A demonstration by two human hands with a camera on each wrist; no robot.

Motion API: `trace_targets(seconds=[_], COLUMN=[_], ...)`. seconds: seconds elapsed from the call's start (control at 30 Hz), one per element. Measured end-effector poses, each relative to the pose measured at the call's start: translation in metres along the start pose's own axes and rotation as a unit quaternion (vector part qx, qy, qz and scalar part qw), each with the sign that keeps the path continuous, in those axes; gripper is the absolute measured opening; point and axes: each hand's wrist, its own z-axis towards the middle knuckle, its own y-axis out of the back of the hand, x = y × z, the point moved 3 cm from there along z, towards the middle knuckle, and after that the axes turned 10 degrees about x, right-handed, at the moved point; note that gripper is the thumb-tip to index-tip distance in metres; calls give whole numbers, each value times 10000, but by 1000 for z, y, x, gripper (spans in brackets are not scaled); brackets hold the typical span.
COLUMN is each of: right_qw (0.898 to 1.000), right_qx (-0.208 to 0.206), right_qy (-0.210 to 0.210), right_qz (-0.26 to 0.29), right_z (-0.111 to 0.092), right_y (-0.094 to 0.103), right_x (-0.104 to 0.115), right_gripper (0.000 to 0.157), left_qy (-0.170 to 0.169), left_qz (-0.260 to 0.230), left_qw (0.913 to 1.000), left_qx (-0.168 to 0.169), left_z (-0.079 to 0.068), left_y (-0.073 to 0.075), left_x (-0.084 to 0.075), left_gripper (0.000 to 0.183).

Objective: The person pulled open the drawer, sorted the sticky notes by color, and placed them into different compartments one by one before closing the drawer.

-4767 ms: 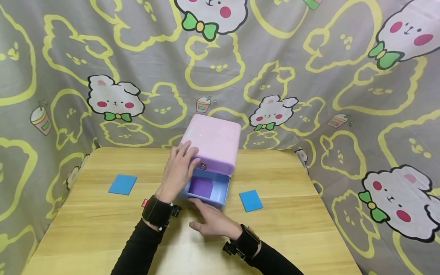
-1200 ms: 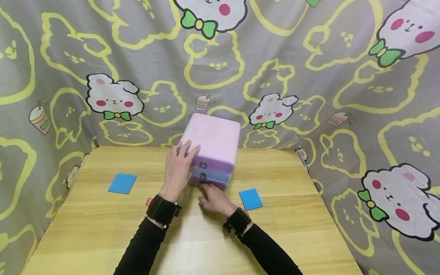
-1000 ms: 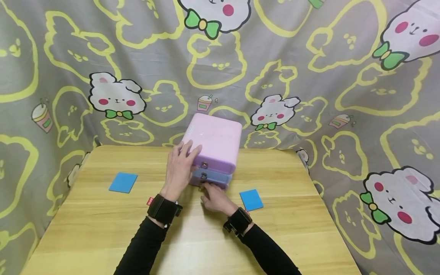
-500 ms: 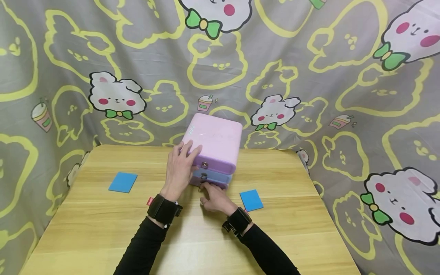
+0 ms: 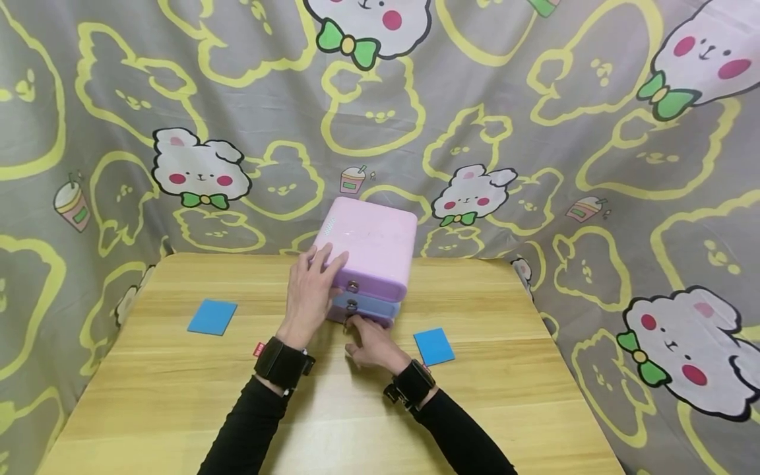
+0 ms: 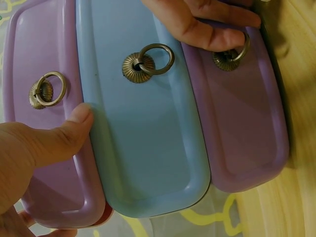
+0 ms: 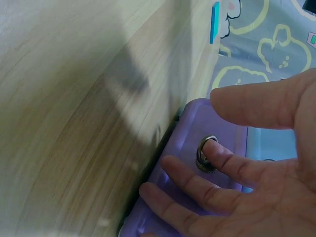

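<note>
A small chest of drawers point(image 5: 374, 237) with a pink top stands at the back middle of the table. The left wrist view shows its top purple drawer point(image 6: 44, 39), middle blue drawer point(image 6: 148, 133) and bottom purple drawer point(image 6: 247, 118), all closed, each with a brass ring pull. My left hand point(image 5: 309, 287) holds the chest's front left corner, thumb on the front by the seam between the top two drawers, fingers over the top edge. Low at the front, my right hand point(image 5: 375, 343) has its index fingertip hooked in the bottom ring pull point(image 7: 199, 152); its thumb stands off.
One flat blue square point(image 5: 212, 316) lies to the left on the wooden table point(image 5: 332, 422), and another blue square point(image 5: 434, 346) lies right of the chest. A grey patterned curtain point(image 5: 380, 99) hangs behind and along both sides.
Earlier the blue drawer stood pulled out with a purple sheet inside and my right hand at its front. It is now closed, and that hand is at the bottom ring; the last second shows little motion.
</note>
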Motion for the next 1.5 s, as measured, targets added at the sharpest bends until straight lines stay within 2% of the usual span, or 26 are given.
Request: trace_targets(seconds=[0.1,0.33,0.57,0.93,1.23,1.5], right_qw=[10000,9998,9994,9982,9977,9970], right_qx=[9,136,317,582,673,769], right_qy=[-50,-107,-76,-93,10,115], right_qz=[-50,-108,-71,50,-98,-1], right_z=[-1,-1,-7,-28,-48,-61], right_y=[1,4,0,-16,-28,-33], right_x=[0,3,8,17,32,37], right_gripper=[47,52,50,49,50,50], left_qy=[14,-15,-81,-88,-68,-133], left_qz=[5,-19,-44,10,-25,-61], left_qw=[10000,9999,9998,9999,9999,9995], left_qx=[53,-118,-168,-113,-148,-271], left_z=[1,1,2,-1,-3,-3], left_y=[-1,1,0,0,0,-2], left_x=[0,0,0,1,1,2], left_gripper=[72,71,70,71,73,73])
